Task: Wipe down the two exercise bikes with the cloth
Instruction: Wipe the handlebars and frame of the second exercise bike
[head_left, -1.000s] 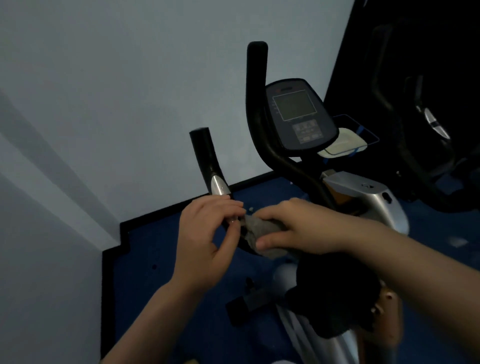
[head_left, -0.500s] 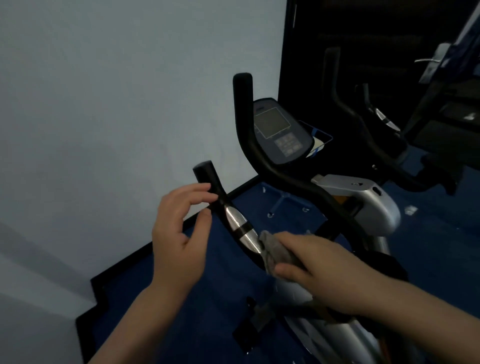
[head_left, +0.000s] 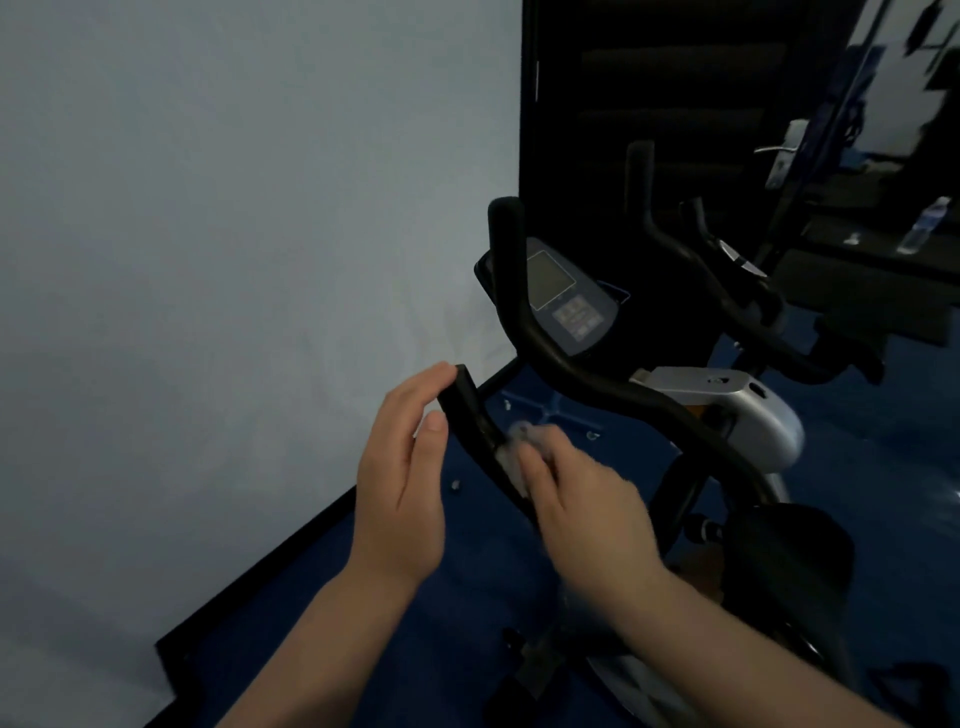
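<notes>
The near exercise bike (head_left: 748, 415) has black handlebars, a console (head_left: 563, 301) and a silver body. My right hand (head_left: 582, 509) grips a grey cloth (head_left: 514, 441) wrapped on the left handlebar (head_left: 467, 405), low on its black grip. My left hand (head_left: 408, 467) is beside the tip of that handlebar, fingers nearly straight, fingertips touching its end. A second bike (head_left: 727, 270) stands dark behind to the right. The right hand is blurred.
A pale wall (head_left: 234, 260) runs close on the left, meeting blue floor (head_left: 311, 597) with a black skirting. A dark doorway or panel (head_left: 623, 104) rises behind the bikes. A water bottle (head_left: 922, 228) stands on a dark surface at far right.
My right hand has slid the cloth up the left handlebar toward its tip. My left hand has let its pinch loosen to fingertips at the handlebar's end. The view has shifted left.
</notes>
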